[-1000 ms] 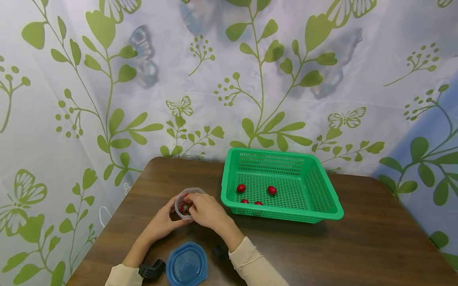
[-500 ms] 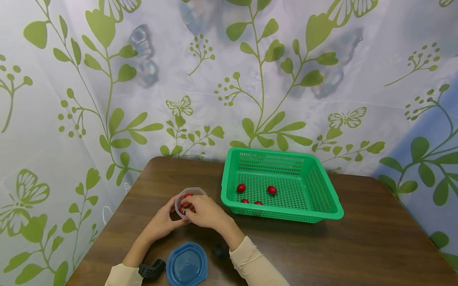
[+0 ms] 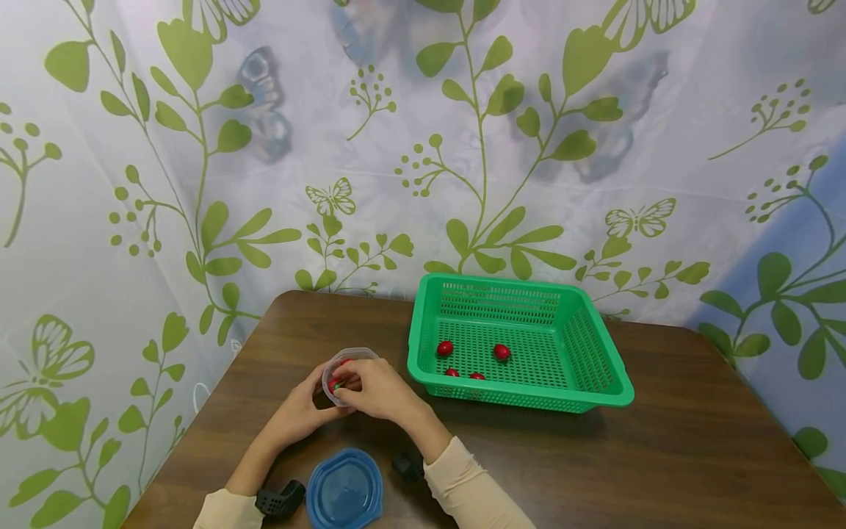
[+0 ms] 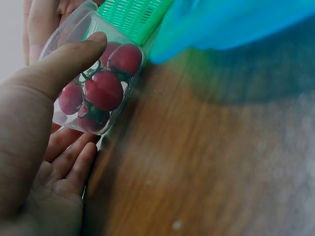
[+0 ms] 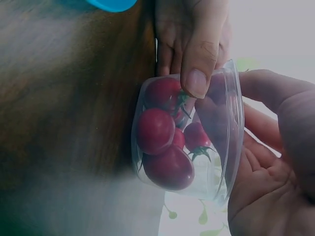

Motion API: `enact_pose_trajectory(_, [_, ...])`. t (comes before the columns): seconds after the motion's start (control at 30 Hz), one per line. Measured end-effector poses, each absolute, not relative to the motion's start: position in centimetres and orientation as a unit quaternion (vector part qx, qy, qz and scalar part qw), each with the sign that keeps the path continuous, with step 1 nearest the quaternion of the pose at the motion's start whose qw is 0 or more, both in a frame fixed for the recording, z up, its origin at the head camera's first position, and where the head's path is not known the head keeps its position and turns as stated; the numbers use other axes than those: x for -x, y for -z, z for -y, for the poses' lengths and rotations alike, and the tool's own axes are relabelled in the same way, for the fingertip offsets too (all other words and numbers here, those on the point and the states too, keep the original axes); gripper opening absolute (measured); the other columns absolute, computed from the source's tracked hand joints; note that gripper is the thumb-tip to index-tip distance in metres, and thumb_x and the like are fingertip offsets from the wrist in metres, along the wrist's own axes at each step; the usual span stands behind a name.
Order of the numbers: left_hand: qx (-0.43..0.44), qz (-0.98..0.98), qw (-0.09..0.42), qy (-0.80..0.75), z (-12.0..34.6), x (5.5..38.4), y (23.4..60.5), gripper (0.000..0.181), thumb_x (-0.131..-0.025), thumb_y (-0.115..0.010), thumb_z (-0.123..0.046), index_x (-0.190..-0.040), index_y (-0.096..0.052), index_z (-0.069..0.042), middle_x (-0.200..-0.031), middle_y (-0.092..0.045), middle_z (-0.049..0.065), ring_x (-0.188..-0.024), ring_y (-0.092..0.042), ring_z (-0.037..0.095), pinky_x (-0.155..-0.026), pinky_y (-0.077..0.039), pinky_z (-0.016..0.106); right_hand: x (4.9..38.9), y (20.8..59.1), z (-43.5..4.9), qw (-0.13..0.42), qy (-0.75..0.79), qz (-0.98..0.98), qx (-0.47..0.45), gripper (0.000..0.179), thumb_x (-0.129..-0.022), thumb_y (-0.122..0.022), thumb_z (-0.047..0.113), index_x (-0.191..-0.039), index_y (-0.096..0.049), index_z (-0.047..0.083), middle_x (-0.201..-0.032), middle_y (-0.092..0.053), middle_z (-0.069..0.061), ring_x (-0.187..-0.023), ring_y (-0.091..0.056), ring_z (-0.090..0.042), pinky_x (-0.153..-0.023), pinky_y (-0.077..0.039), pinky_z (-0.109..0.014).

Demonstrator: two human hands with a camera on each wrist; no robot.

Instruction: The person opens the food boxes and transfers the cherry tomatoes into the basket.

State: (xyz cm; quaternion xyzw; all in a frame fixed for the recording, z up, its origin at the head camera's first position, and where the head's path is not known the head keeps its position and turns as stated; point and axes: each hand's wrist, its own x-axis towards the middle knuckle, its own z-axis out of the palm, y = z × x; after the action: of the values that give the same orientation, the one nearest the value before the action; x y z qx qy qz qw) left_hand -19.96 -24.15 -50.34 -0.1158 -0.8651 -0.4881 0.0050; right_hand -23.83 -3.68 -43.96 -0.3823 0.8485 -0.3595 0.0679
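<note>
A clear plastic tub with several red cherry tomatoes inside stands tilted on the table's left half. My left hand grips it from the left, its thumb lying along the outside wall and the other fingers beneath. From the right, my right hand reaches over the rim, with thumb and fingertips down inside. They pinch a green-stemmed cherry tomato, partly hidden by the fingers in the head view. Through the clear wall, the other tomatoes show packed toward the bottom.
To the right, a green perforated basket holds several cherry tomatoes. A blue lid lies close to the person, between the forearms. Behind the wooden table hangs a leaf-patterned curtain.
My right fingertips have shifted slightly left and toward the near side within the tub. My left hand keeps its grip, and the basket and lid stay put.
</note>
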Motion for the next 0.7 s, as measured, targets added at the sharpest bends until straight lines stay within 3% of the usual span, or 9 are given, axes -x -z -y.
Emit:
enact_pose_trajectory(0.33, [0.122,0.864,0.007,0.488,24.1,20.0,50.3,0.09,-0.086,-0.085,-0.036,-0.159,-0.035,-0.021,-0.152,-0.053,0.01,-0.138,-0.052,0.038,-0.113,-0.041,0.063,23.6,43.6,3.6,-0.013,0.305,-0.864,0.401,0.016,-0.099,-0.071,0.032,-0.103,-0.076,0.018,-0.095,-0.071,0.009,-0.077,-0.057,0.001,-0.065,-0.047,-0.01])
enact_pose_trajectory(0.7, [0.126,0.86,0.012,0.495,24.2,20.0,50.4,0.088,-0.086,-0.086,-0.036,-0.158,-0.037,-0.027,-0.15,-0.054,0.006,-0.133,-0.056,0.034,-0.112,-0.04,0.066,22.9,41.4,2.7,-0.071,0.315,-0.866,0.381,0.023,-0.098,-0.073,0.033,-0.111,-0.075,0.016,-0.099,-0.067,0.004,-0.085,-0.064,-0.006,-0.07,-0.051,-0.012])
